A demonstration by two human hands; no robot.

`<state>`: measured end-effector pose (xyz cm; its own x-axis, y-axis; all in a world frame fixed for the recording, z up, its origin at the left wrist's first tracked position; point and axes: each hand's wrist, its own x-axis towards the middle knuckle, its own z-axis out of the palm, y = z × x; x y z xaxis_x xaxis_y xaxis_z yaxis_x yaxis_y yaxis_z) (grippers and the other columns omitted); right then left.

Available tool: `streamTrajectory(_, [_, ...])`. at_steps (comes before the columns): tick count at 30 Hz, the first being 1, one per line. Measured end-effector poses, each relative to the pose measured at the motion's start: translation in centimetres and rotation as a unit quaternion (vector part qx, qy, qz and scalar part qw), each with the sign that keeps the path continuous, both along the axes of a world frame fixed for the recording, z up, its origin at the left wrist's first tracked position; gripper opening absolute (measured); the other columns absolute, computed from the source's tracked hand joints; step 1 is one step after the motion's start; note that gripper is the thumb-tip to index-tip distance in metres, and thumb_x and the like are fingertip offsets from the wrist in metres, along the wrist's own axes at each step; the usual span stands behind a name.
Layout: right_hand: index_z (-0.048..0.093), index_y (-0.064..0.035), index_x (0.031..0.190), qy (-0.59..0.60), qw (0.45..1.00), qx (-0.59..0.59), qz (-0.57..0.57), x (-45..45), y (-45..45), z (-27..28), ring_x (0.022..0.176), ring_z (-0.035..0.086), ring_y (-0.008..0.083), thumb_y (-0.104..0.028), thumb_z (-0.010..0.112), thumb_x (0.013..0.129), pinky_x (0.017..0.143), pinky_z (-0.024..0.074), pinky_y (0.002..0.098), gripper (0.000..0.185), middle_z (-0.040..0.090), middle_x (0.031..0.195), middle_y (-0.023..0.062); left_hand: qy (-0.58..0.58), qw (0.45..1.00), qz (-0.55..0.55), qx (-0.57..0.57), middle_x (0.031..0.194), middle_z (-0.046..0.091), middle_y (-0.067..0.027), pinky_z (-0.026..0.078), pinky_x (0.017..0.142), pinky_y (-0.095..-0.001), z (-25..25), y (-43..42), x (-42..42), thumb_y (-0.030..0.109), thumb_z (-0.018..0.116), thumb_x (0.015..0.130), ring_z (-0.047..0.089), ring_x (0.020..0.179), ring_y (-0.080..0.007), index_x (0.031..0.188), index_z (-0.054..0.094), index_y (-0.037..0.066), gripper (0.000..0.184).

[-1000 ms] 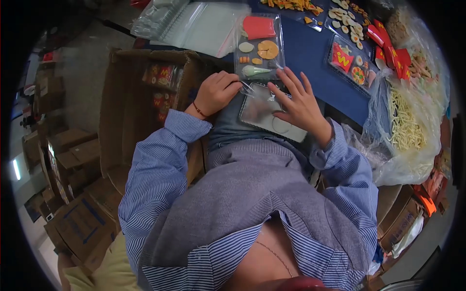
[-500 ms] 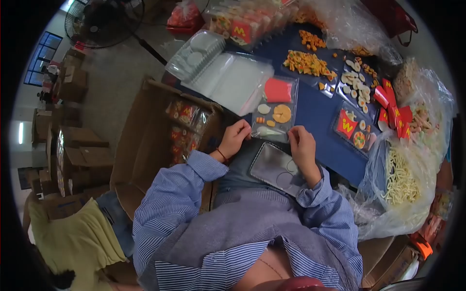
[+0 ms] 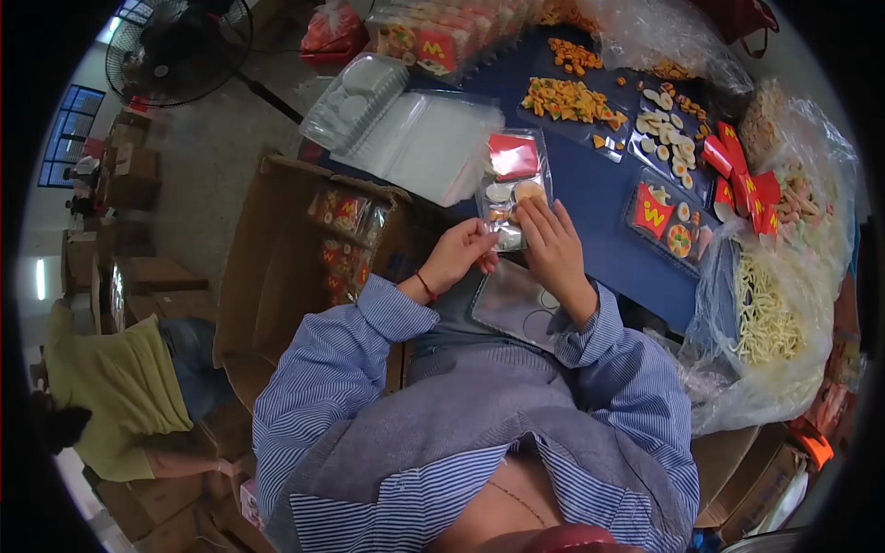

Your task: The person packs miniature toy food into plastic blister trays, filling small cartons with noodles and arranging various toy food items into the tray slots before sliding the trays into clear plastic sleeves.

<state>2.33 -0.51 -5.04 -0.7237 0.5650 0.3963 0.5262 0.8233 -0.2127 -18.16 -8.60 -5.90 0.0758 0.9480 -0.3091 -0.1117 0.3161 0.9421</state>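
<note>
A clear plastic pack of toy food (image 3: 513, 157) lies at the near edge of the blue table, with a red fries box, a bun and small pieces inside. My left hand (image 3: 458, 255) is closed at its lower left corner, thumb and fingers pinching the plastic edge. My right hand (image 3: 555, 253) lies over the lower right part, fingers stretched out and flat on it, covering part of the bun. On my lap below rests an unfilled clear plastic tray (image 3: 516, 309), partly hidden by my right wrist.
Clear bags (image 3: 429, 143) and stacked plastic trays (image 3: 355, 101) lie left. Right are a filled pack (image 3: 668, 221), toy eggs (image 3: 668, 138), red fries boxes (image 3: 742, 184) and toy fries (image 3: 770, 318). An open carton (image 3: 253, 286) holds packs. Another person (image 3: 129, 387) is at far left.
My right hand has moved left from the pack's corner onto its face, fingers now flat. My left hand has shifted slightly right along the lower edge. The other person has come further into view.
</note>
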Motion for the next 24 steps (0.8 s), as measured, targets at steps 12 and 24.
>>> streamTrajectory(12, [0.049, -0.0153, 0.143, 0.134, 0.989, 0.011, -0.067, 6.1, 5.1, 7.9, 0.145, 0.032, 0.0359, -0.021, 0.080, 0.075, 0.116, 0.0222, 0.0578, 0.075, 0.037, 0.154, 0.0161, 0.631, 0.698, 0.042, 0.335, 0.101, 0.060, -0.0160, 0.053, 0.082, -0.0368, 18.1, 23.6, -16.4, 0.010, 0.067, 0.080, 0.061, 0.095, -0.0345, 0.111, 0.065, 0.008, 0.031])
streamTrajectory(24, [0.038, -0.0265, 0.152, -0.206, 0.954, -0.117, -0.182, 23.1, 10.5, 5.0, 0.149, 0.024, 0.0339, -0.062, 0.073, 0.073, 0.118, 0.0196, 0.0526, 0.094, 0.027, 0.159, 0.0161, 0.590, 0.752, 0.065, 0.286, 0.089, 0.067, -0.0158, 0.053, 0.074, -0.0402, 16.7, 38.0, -8.8, 0.034, 0.066, 0.088, 0.066, 0.085, -0.0339, 0.099, 0.066, 0.003, 0.033])
